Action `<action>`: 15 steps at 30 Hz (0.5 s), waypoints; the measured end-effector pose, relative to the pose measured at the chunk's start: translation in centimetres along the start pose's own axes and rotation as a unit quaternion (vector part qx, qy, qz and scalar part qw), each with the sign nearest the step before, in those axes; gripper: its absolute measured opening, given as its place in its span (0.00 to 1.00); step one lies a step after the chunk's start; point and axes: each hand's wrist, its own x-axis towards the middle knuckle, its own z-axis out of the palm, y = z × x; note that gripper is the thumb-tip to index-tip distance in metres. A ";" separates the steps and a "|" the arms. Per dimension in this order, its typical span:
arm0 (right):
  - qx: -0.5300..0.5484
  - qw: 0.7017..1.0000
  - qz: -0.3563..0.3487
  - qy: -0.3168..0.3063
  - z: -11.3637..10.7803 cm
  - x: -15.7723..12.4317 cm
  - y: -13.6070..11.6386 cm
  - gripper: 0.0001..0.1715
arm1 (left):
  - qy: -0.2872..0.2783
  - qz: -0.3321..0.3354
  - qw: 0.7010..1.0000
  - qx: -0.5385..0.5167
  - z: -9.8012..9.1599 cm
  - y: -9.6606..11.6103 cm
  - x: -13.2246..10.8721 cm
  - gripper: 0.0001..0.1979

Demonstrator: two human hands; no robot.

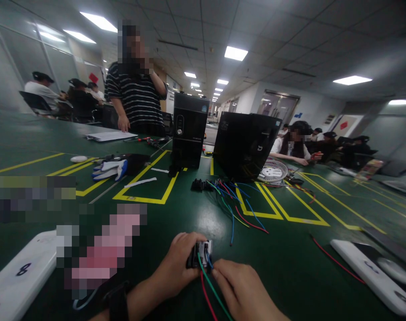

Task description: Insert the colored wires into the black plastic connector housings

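Observation:
My left hand (181, 258) is wrapped round a small black electrical block (204, 247) with a metallic, light-coloured face, just above the green table. A green wire (208, 278) and a red wire (205, 292) run from the block down toward me. My right hand (238, 283) is closed in a pinch on a blue wire (209, 260), close to where it enters the block. The fingertips hide part of that wire. Beyond my hands, similar black blocks (200, 185) lie on the table with loose blue, red and yellow-green wires (238, 207) trailing from them.
Two black computer cases (189, 133) stand across the table. Gloves (109, 169) and a clipboard with paper (111, 136) lie left. A white basket (273, 171) sits right. White devices (22, 272) flank my hands. A person in a striped shirt (136, 96) stands opposite; others sit further off.

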 end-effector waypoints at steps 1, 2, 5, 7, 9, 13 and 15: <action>-0.014 1.000 0.004 -0.010 0.0 0.0 0.0 0.16 | -0.001 0.001 1.000 0.000 0.0 0.0 0.0 0.19; -0.026 0.999 0.007 -0.019 0.0 0.0 0.0 0.16 | -0.002 0.002 1.000 -0.001 0.0 0.0 0.0 0.19; -0.051 0.998 0.020 -0.033 -0.3 0.0 0.1 0.16 | -0.002 -0.001 1.000 0.002 0.0 0.1 0.0 0.20; -0.053 0.998 0.027 -0.029 -0.5 0.0 0.2 0.16 | -0.002 -0.006 1.000 0.004 -0.1 0.1 0.0 0.20; -0.045 0.998 0.032 -0.015 -0.8 -0.1 0.3 0.16 | -0.003 -0.009 1.000 0.003 -0.1 0.1 0.0 0.20; -0.022 0.999 0.035 0.025 -1.2 -0.1 0.4 0.16 | 0.002 -0.011 1.000 0.000 0.0 0.0 0.0 0.20; 0.002 0.999 0.030 0.041 -1.0 -0.2 0.3 0.16 | 0.007 -0.014 1.000 -0.001 0.1 0.0 0.0 0.20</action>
